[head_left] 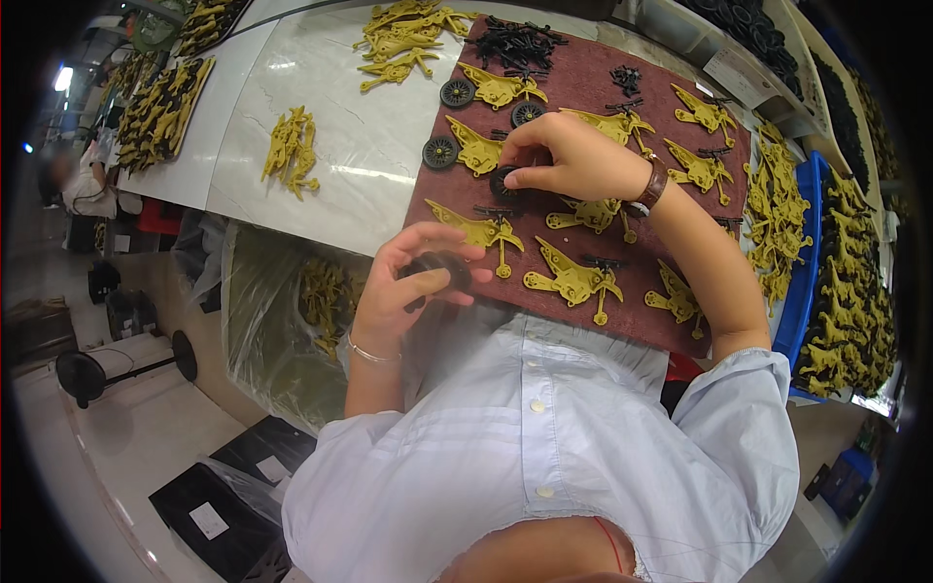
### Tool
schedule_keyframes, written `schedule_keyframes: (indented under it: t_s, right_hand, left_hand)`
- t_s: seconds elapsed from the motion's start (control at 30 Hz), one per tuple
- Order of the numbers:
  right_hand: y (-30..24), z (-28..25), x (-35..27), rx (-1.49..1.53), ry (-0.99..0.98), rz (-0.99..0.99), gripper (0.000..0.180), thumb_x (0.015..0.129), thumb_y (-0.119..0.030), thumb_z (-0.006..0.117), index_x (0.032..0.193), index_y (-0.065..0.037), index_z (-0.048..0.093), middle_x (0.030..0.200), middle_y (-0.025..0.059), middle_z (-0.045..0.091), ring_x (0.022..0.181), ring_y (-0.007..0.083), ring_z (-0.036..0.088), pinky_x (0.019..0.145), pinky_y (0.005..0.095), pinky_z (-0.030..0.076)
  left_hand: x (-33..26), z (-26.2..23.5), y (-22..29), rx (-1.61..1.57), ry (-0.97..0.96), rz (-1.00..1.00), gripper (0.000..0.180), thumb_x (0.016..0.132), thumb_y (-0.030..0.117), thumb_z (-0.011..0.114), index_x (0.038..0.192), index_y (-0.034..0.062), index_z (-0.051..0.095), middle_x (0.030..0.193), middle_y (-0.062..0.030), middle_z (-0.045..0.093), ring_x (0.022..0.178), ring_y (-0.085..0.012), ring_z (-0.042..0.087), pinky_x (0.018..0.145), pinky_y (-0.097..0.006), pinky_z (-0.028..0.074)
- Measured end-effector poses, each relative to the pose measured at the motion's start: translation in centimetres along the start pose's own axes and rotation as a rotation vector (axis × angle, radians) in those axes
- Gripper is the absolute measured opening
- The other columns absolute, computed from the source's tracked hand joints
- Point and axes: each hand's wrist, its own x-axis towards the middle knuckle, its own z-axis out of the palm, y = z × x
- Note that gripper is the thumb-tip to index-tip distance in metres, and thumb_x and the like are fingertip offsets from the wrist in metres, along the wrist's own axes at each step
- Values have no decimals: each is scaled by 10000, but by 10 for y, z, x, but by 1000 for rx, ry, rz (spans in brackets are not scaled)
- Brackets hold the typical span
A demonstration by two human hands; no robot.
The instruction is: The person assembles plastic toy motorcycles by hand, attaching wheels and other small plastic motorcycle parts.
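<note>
While we look down over a pale blue shirt front, we see the right hand (573,155) reaching out over a dark red mat (661,321), its fingertips pinched on a black wheel (505,183) that sits against one of the yellow plastic frames (478,149) laid there. The left hand (413,282) is nearer the body at the mat's front edge, fingers curled round a small stack of black wheels (439,267).

On the mat the yellow frames lie in rows, well apart from one another; two at the far left already carry wheels (457,93). A heap of black axle parts (515,44) rests at the mat's far end, with a loose pile of yellow frames (403,39) just beside it on the white marbled table (301,78).

As for containers, a blue tray (805,262) at the right edge of the mat holds more yellow frames, piled high. Beyond it a long bin (855,291) is filled with darker olive frames. Grey bins (768,58) at the far right hold black wheels. Below the table at left, a clear plastic bag (282,321) holds yellow parts too, though we cannot tell their shape.
</note>
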Motion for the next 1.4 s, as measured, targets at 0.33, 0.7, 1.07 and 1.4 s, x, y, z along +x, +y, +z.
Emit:
schedule_keyframes:
  t_s: [0.33,0.7,1.07,1.4]
  right_hand:
    - [-1,9,7,-83,-54,51,249,803,-196,719,940,10,695,828,152,689,741,260,662,687,340,514]
    - [-15,13,-4,-129,244,14,197,806,-181,718,840,9,676,724,128,669,660,242,659,616,329,503]
    - [-41,19,-13,33,93,24,178,835,-170,686,844,8,680,698,104,652,622,195,627,591,297,489]
    - [-29,19,-26,-254,234,-12,124,809,-115,672,859,-1,682,725,134,639,665,277,623,629,351,495]
  left_hand:
    - [-5,12,0,224,57,-50,310,824,40,634,1085,-2,472,1124,-295,613,935,-339,684,702,-330,600]
    - [-6,16,1,274,3,-2,162,836,-34,584,948,44,497,1184,-212,608,1039,-247,642,799,-324,556]
    - [5,23,-10,-34,32,193,202,792,64,626,925,-8,492,1323,-340,453,1167,-412,559,885,-408,566]
    - [-3,14,-4,39,-9,72,107,803,-16,506,905,16,504,1367,-312,437,1187,-398,552,924,-403,540]
